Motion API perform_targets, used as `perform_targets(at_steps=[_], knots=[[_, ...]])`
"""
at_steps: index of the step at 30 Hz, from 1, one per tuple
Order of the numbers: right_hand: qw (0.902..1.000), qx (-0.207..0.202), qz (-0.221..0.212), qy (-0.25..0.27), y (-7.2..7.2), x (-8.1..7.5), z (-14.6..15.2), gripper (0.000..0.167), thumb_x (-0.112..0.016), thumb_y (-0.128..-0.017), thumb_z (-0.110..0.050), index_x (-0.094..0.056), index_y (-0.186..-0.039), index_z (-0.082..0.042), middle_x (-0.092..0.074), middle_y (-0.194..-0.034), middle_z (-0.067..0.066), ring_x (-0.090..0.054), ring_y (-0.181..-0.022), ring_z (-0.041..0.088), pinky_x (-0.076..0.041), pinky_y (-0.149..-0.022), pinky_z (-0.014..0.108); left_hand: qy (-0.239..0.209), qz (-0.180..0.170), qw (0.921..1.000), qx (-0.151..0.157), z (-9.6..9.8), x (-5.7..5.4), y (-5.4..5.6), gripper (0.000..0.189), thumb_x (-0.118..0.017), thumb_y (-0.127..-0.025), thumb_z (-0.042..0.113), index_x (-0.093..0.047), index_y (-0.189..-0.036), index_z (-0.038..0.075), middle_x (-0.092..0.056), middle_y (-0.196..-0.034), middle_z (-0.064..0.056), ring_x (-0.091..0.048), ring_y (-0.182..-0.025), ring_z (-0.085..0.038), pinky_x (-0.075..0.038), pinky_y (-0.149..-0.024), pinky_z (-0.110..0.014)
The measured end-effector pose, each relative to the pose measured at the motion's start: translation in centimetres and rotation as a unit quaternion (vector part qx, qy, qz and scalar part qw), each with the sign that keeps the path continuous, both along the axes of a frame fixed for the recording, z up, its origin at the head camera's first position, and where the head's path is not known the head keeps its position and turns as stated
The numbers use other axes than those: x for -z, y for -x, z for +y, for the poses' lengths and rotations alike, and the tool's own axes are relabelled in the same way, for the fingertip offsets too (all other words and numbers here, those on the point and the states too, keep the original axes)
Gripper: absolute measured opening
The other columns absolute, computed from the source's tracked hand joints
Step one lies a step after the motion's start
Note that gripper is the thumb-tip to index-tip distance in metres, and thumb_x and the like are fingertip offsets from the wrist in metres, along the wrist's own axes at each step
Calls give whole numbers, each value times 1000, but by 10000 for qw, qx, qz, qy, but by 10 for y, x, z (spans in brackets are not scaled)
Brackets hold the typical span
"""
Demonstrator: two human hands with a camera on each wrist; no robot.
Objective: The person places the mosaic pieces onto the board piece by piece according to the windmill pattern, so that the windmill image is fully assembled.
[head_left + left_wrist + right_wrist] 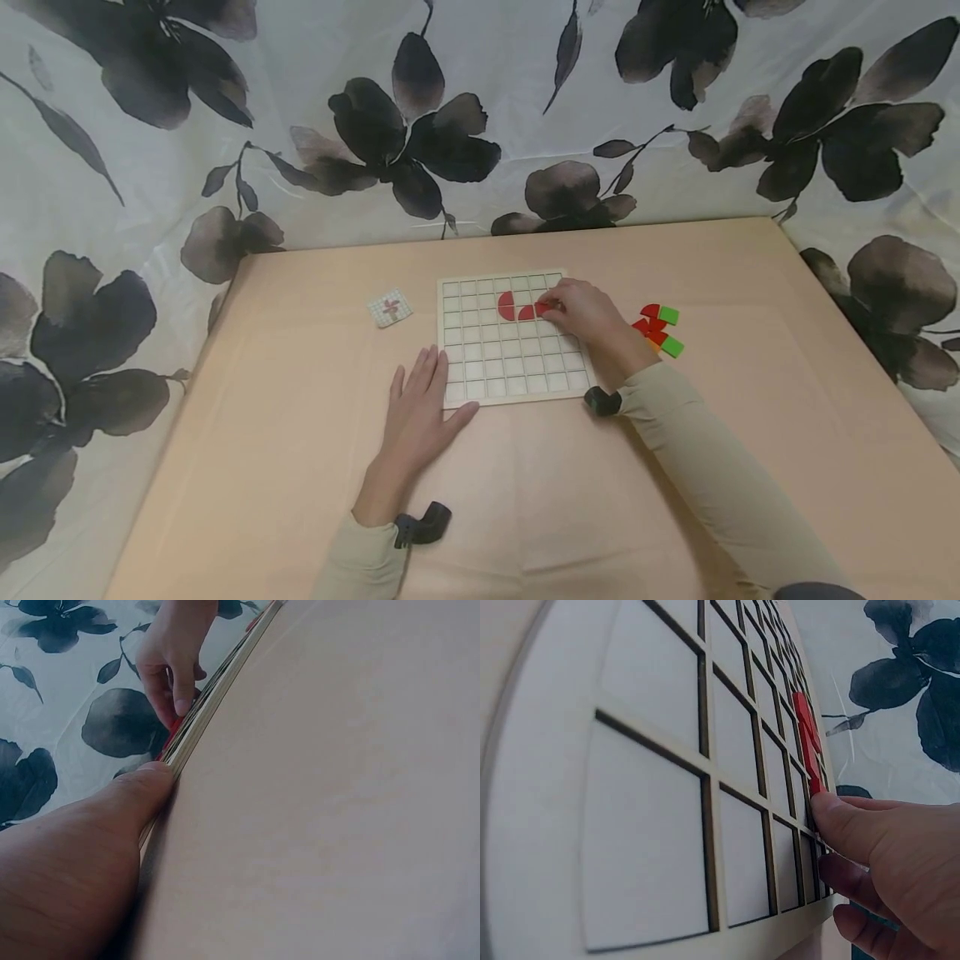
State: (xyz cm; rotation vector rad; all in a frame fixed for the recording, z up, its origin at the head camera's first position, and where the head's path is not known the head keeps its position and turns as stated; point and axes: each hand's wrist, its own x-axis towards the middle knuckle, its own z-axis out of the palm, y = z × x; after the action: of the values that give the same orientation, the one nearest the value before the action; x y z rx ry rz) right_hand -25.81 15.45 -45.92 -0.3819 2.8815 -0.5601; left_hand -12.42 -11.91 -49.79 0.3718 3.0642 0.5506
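Observation:
A wooden grid board [517, 367] with square cells lies on the table. Red rounded tiles [506, 307] sit in its upper cells, one of them a red quarter-circle [526, 313] to the right of the others. At the upper right of the grid, my right hand [588, 317] pinches a red tile [541, 309] between thumb and fingers; the fingers partly hide it. In the right wrist view, the thumb of that hand [900, 847] is against the red tile [814, 780]. My left hand [420, 412] lies with straight fingers along the board's lower left corner, its thumb at the front edge.
Right of the board is a loose cluster of red curved tiles [651, 327], green squares [672, 347] and a bit of orange, partly behind my right wrist. A small patterned card [390, 307] lies left of the board. Floral cloth [420, 150] hangs behind the table [300, 350].

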Motion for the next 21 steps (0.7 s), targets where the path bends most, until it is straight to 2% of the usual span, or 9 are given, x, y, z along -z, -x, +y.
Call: perform_targets(at_steps=[13, 17, 21], knots=[[9996, 227, -136, 29, -5, 3, -5, 36, -67, -88, -24, -65, -123, -14, -59, -125, 10, -51, -115, 29, -45, -102, 44, 6, -53, 10000, -50, -2, 1, -1, 88, -51, -87, 63, -27, -150, 7, -21, -158, -11, -13, -148, -22, -6, -119, -51], [9988, 434, -111, 209, -12, 2, 1, 39, -66, -89, -27, -63, -127, -15, -58, -122, 9, -53, -109, 27, -49, -96, 42, -37, -80, 10000, -29, -1, 0, -1, 88, -50, -87, 63, -26, -150, 6, -20, -159, -11, -12, -149, -22, -6, -119, -52], [9963, 633, 210, 542, -26, -2, 24, 40, -65, -90, -26, -62, -127, -13, -58, -114, 8, -55, -100, 25, -51, -88, 41, -13, -105, 9999, -3, 0, 0, 0, 88, -49, -88, 63, -25, -150, 6, -19, -159, -11, -11, -149, -22, -6, -119, -51]])
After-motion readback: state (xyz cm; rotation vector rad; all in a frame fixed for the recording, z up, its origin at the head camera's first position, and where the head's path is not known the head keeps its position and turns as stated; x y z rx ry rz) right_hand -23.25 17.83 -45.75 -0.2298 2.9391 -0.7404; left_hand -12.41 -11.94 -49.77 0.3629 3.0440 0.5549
